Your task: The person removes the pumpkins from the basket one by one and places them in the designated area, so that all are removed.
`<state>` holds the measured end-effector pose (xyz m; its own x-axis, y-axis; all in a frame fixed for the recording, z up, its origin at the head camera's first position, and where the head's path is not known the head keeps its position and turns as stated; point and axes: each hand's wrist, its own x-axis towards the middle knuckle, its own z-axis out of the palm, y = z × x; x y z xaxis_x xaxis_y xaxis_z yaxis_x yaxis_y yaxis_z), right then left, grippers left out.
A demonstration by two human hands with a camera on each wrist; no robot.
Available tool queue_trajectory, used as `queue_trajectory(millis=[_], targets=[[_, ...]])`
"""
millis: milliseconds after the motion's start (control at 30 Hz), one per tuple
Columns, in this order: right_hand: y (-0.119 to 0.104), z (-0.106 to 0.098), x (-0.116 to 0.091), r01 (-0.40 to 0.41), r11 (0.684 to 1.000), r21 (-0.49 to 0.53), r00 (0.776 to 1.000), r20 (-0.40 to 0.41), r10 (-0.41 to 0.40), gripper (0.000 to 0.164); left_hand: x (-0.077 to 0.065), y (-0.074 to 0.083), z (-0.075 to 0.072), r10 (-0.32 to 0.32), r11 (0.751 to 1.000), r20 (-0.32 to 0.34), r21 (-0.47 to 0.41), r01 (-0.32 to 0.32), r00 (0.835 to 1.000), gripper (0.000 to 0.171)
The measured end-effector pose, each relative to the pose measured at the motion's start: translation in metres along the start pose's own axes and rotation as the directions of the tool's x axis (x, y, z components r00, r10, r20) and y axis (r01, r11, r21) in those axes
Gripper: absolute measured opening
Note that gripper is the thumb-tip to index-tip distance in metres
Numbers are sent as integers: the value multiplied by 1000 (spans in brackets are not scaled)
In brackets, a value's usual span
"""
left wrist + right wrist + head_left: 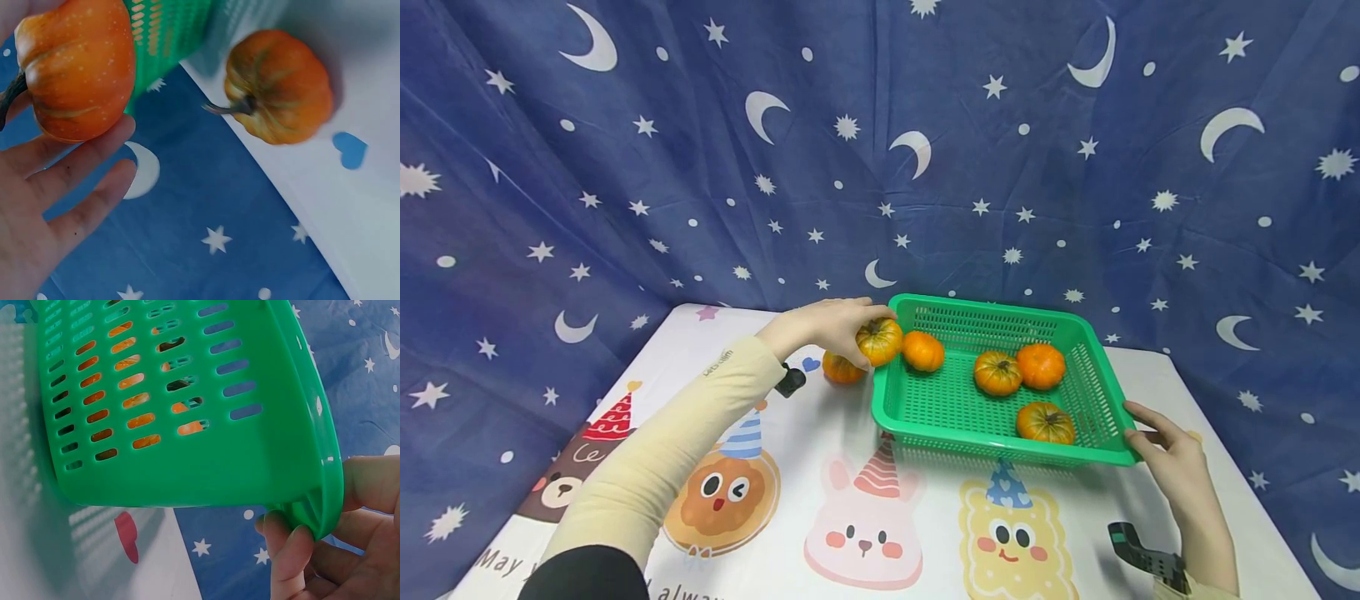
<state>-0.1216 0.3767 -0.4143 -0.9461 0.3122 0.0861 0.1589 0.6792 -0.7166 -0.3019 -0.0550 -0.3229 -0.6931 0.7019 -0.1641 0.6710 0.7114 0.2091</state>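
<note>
My left hand [842, 325] grips a small orange pumpkin [880, 342] at the left rim of a green plastic basket [955, 429]. In the left wrist view that pumpkin [81, 69] shows its stem toward the palm. Another pumpkin [841, 368] lies on the table just below the left hand, outside the basket. Inside the basket sit several pumpkins: one [923, 351] near the left wall, others [997, 372] toward the right. My right hand [1172, 458] holds the basket's right front corner, its fingers and thumb pinching the rim [331, 475].
A white tablecloth [850, 500] with cartoon prints covers the table. Behind it hangs a blue curtain [850, 208] with moons and stars, close to the table's back edge. A black wrist device [1142, 558] is on the right arm.
</note>
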Motion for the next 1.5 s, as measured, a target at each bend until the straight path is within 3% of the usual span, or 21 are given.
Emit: queue_trajectory(millis=[267, 767, 1133, 1300, 1500], targets=[[0, 0, 0, -11, 1000, 7, 1000, 1, 11, 46, -10, -25, 5, -37, 999, -39, -17, 36, 999, 79], [0, -1, 2, 17, 1000, 15, 1000, -2, -17, 46, -33, -66, 20, -122, 991, -47, -60, 119, 991, 80], [-1, 0, 0, 5, 1000, 15, 1000, -4, -5, 46, -37, -94, 44, -139, 983, -71, -132, 129, 988, 81], [-1, 0, 0, 6, 1000, 11, 1000, -3, -6, 46, -39, -101, 53, -124, 982, -82, -154, 110, 989, 77], [-1, 0, 1, 5, 1000, 8, 1000, -6, -5, 46, -38, -109, 61, -149, 978, -75, -161, 136, 986, 78]])
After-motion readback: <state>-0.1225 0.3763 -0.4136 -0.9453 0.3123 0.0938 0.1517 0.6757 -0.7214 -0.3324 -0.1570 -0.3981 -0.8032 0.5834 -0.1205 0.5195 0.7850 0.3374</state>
